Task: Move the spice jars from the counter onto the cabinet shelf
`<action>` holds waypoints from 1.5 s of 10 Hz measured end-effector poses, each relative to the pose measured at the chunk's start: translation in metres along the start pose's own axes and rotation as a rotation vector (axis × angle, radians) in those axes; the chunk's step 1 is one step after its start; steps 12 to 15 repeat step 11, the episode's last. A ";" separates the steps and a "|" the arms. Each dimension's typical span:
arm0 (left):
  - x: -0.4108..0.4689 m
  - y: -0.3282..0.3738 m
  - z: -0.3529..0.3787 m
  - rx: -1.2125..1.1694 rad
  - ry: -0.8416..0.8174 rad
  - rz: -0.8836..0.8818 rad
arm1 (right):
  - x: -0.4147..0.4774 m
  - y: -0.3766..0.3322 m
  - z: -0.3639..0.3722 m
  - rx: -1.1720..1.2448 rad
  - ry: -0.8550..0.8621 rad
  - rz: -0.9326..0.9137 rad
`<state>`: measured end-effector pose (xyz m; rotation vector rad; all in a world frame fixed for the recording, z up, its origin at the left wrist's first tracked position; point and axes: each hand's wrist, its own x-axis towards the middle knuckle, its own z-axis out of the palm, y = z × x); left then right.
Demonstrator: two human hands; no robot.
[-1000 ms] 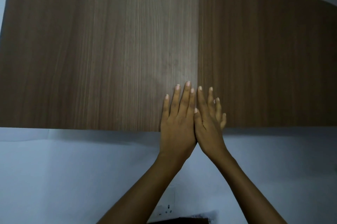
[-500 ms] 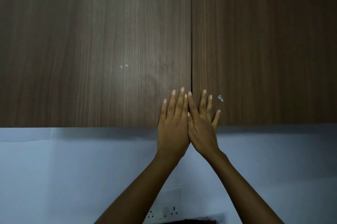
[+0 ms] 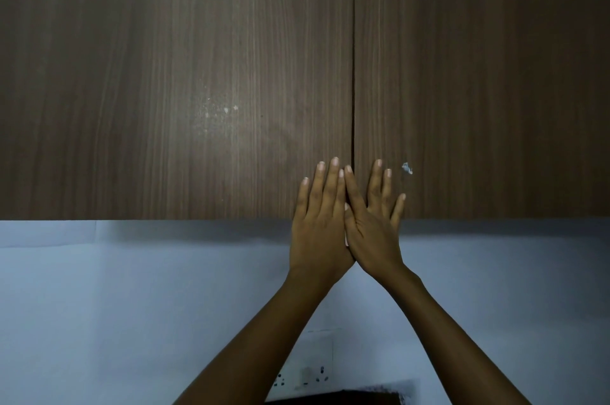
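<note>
Two closed brown wooden cabinet doors fill the upper view: the left door (image 3: 175, 81) and the right door (image 3: 478, 81), meeting at a dark seam. My left hand (image 3: 320, 223) lies flat with straight fingers on the left door's lower right corner. My right hand (image 3: 374, 223) lies flat beside it on the right door's lower left corner. The two hands touch at the thumbs and hold nothing. No spice jars or shelf are visible; the doors hide the cabinet's inside.
Below the cabinet is a pale blue-white wall (image 3: 115, 305). A white socket plate (image 3: 303, 368) sits low on the wall between my forearms. A dark counter edge (image 3: 346, 396) shows at the bottom. A small white fleck (image 3: 407, 168) marks the right door.
The view has swung so the doors now appear square-on. Both hands have slid slightly lower on the doors and stay flat, side by side at the seam.
</note>
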<state>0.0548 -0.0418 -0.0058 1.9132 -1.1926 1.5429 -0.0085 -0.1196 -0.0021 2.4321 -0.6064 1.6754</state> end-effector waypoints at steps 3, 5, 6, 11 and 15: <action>0.000 -0.003 -0.006 0.106 -0.093 0.038 | -0.001 0.009 0.000 -0.094 -0.045 -0.037; -0.004 -0.006 -0.020 0.098 -0.238 0.100 | -0.006 0.010 -0.015 -0.119 -0.201 -0.068; -0.004 -0.002 -0.031 0.091 -0.254 0.080 | -0.007 0.005 -0.026 -0.107 -0.293 -0.066; -0.028 0.001 -0.091 0.184 -0.424 -0.111 | -0.031 0.052 -0.079 -0.090 -0.531 -0.096; -0.028 0.001 -0.091 0.184 -0.424 -0.111 | -0.031 0.052 -0.079 -0.090 -0.531 -0.096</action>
